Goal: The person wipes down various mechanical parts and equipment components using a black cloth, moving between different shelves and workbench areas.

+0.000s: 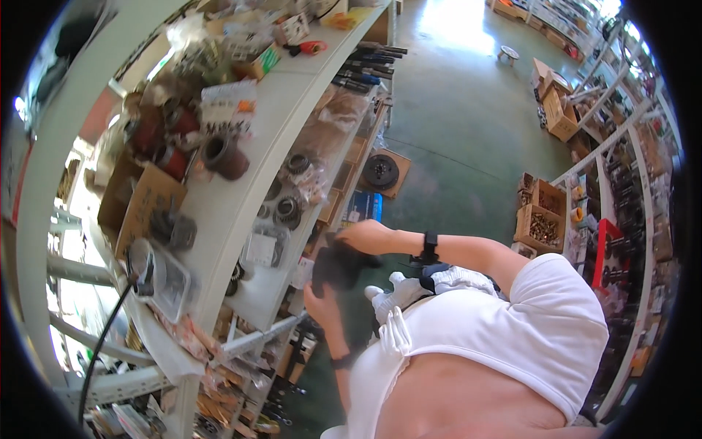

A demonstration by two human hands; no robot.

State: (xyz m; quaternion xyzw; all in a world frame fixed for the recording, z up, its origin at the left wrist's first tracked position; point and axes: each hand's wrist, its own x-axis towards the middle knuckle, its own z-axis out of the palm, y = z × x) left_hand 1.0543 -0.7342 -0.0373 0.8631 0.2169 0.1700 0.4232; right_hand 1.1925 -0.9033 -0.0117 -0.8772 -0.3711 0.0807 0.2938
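Note:
A blurred dark object [333, 267], too smeared to name exactly, is held between my hands in front of the shelving. My left hand [319, 304] grips its lower left side, with a dark band on the wrist. My right hand [365, 235] is closed on its upper part, a black watch on that wrist. The object is beside the middle shelf [259, 300], near a clear plastic tray [263, 249] with dark parts and some metal gears [287, 211]. A blue box [364, 207] lies just beyond my right hand.
The left shelving [241, 190] carries rusty sleeves [223, 157], cartons, bags and a hanging black cable [99, 351]. A dark disc [380, 172] sits on cardboard beyond. The green floor [461, 132] runs between racks, with boxes of fittings [541, 227] and a red frame [607, 256] at right.

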